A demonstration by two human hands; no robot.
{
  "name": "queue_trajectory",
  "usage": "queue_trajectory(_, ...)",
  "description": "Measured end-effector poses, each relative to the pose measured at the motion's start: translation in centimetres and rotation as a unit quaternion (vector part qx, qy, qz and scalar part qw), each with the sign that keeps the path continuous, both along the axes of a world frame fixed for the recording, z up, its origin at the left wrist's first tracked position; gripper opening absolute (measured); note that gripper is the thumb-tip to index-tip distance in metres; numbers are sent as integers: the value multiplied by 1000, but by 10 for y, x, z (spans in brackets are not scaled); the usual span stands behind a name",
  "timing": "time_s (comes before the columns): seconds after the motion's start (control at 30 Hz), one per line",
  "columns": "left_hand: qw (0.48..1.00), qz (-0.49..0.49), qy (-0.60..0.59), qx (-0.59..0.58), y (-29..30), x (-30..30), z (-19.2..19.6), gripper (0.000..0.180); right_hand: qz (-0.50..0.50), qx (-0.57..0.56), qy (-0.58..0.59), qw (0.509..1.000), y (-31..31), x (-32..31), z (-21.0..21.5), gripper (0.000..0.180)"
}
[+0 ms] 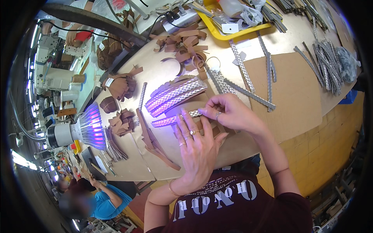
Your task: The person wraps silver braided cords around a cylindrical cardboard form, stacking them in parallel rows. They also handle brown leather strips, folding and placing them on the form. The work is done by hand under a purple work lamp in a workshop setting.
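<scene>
A silvery braided strip (165,121) lies on a brown strip in front of me, lit purple at its left end. My left hand (199,149) lies over it with fingers stretched out, the fingertips pressing on the braid. At the strip's right end, my right hand (229,112) pinches the braid between thumb and forefinger. Just beyond, several braided strips on brown backing (176,97) lie side by side, also tinted purple. Loose grey braided strips (248,91) spread out to the right of them.
A lamp with a ribbed head (91,126) glows purple at the left. Brown strip bundles (120,87) and curled offcuts (186,42) lie farther back. A yellow tray (219,35) stands at the far side, a cardboard sheet (287,93) at right. Another person in blue (110,200) is lower left.
</scene>
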State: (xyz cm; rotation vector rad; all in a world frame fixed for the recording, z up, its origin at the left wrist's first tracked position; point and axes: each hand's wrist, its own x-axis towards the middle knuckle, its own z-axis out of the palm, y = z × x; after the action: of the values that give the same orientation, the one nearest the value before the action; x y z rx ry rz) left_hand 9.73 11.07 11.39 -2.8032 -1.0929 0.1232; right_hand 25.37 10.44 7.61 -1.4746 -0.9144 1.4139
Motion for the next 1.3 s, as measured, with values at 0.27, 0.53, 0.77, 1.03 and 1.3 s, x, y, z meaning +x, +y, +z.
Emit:
queue_trajectory(0.27, 999, 8, -43, 0, 3, 0, 0, 73, -61, 85, -45, 993, 2, -2, 22, 23)
queue_trajectory(0.53, 1000, 0, -30, -10, 3, -1, 1, 71, -71, 31, 7, 997, -6, -4, -6, 30)
queue_trajectory(0.77, 1000, -5, -24, 2, 2, -1, -1, 72, -76, 26, 17, 997, -6, -8, -17, 29)
queue_trajectory(1.03, 1000, -7, -21, 10, 3, -1, -2, 75, -93, 10, 3, 996, -8, -16, -29, 30)
queue_trajectory(1.3, 999, -2, -25, -21, 2, -3, -3, 73, -53, 8, -37, 998, -6, -11, -31, 32)
